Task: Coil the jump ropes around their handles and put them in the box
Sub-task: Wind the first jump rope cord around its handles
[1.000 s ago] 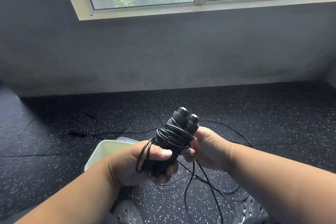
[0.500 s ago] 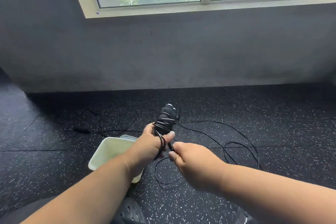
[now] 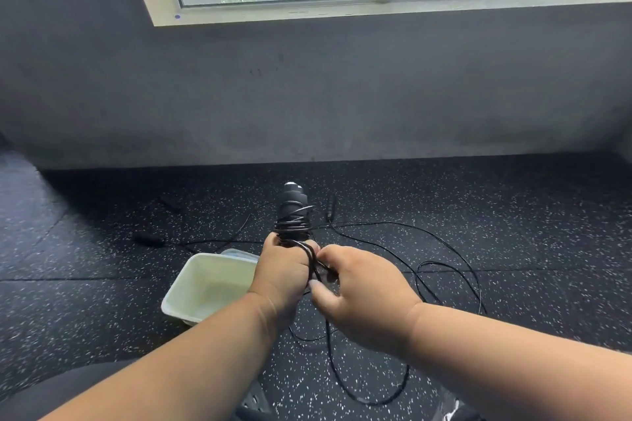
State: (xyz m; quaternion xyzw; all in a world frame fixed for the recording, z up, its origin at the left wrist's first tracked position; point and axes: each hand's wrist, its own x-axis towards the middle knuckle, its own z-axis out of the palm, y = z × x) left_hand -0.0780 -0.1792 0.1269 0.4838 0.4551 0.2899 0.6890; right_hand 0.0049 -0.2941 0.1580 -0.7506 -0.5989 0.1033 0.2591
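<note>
My left hand grips the pair of black jump rope handles upright, with several turns of thin black cord wound round them just above my fingers. My right hand pinches the cord close beside my left thumb. The loose remainder of the cord trails in loops over the floor to the right and below my hands. A pale open box sits on the floor just left of my left wrist.
A second black jump rope lies further back: one handle at the left, another handle beyond my hands, its cord across the speckled rubber floor. A grey wall with a window closes the far side. Shoes show at the bottom edge.
My hands and the handles have moved away from my face and lower. My right hand has come from under the handles to the cord beside my left thumb.
</note>
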